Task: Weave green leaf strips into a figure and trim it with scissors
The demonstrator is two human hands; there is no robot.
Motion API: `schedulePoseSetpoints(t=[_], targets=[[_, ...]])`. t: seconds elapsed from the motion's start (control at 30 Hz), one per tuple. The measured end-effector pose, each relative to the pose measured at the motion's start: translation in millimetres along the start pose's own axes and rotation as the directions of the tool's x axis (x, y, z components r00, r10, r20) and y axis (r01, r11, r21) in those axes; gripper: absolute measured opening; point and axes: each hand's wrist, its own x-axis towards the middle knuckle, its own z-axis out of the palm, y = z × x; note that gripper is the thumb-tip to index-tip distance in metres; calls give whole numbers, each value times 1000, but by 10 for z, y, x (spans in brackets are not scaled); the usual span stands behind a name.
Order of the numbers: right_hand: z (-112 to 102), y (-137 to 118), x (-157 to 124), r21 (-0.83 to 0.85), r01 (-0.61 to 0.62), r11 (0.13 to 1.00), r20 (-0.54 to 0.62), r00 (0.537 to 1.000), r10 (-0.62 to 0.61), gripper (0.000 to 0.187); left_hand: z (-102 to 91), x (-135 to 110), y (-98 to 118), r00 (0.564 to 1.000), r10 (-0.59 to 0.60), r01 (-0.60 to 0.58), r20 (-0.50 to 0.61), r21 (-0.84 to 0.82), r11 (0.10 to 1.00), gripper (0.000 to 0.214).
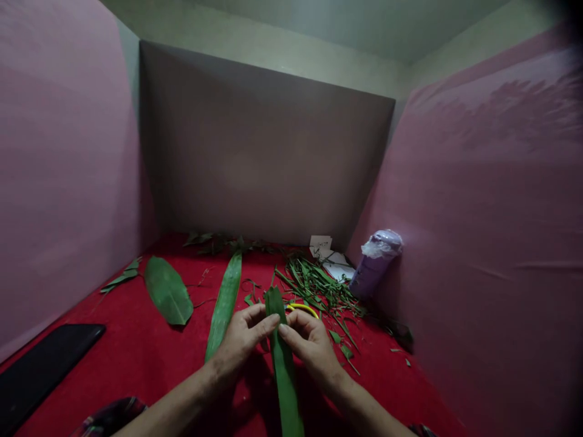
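A long green leaf strip (286, 388), folded near its upper end, stands between my two hands and runs down toward me. My left hand (248, 331) pinches it from the left, with the thumb lying across its face. From the right, my right hand (312, 343) pinches the same strip, its thumb tip near the left thumb. Just behind the right fingers shows a yellow ring-shaped handle (304, 309), partly hidden. Beside my left hand lies another long, flat leaf (225, 303) on the red cloth (136, 358).
A broad oval leaf (167, 291) lies at the left, near a black flat object (50, 370). Cut green scraps (319, 282) are heaped at the back right by white papers (339, 266). A purple container (374, 267) leans against the pink right wall (492, 255).
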Motion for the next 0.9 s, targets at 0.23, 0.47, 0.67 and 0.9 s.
schedulePoseSetpoints(t=[0.23,0.47,0.67,0.9], targets=[[-4,44,11,-77,2,997,-4,1000,-2,28,-7,8,-98,994,-38,38,-99,-2,999,28],[-1,91,9,-41,-66,997,4,998,66,28,-25,18,-112,993,-74,69,-94,-58,996,30],[14,37,0,-12,-81,997,-5,997,81,29,-34,27,-147,995,-70,64,-65,-90,994,25],[1,81,-3,34,-108,994,1,994,108,28,-36,26,-154,991,-101,96,-87,-67,993,29]])
